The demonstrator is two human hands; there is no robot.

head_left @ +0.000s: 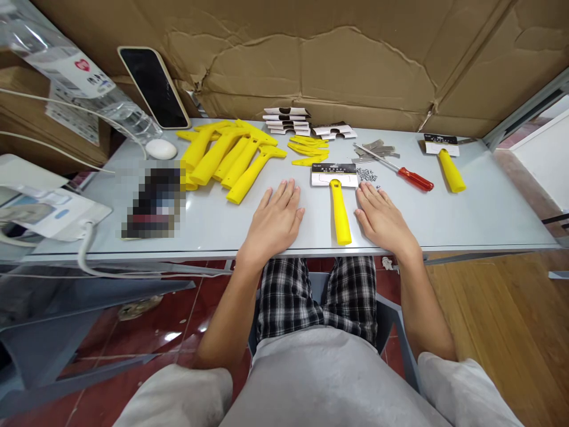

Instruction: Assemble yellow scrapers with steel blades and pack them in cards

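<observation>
Both palms lie flat on the grey table. My left hand [276,218] rests open, fingers spread, in front of a heap of yellow scraper handles [235,155]. My right hand [381,216] is open too, its fingertips beside a small pile of screws [367,175]. Between the hands lies a yellow scraper [340,216] with a black-and-white card sleeve [334,175] over its head. Behind it are thin yellow plastic strips [310,146], stacked card sleeves [287,123] and metal blades [376,150]. A red-handled screwdriver [415,179] touches the blades. Neither hand holds anything.
Another sleeved yellow scraper [452,172] lies at the right. On the left are a phone [154,89] leaning on cardboard [320,65], a plastic bottle [84,74], a white oval object [160,149], a blurred-out item [155,204] and a white power strip [48,201] with cables.
</observation>
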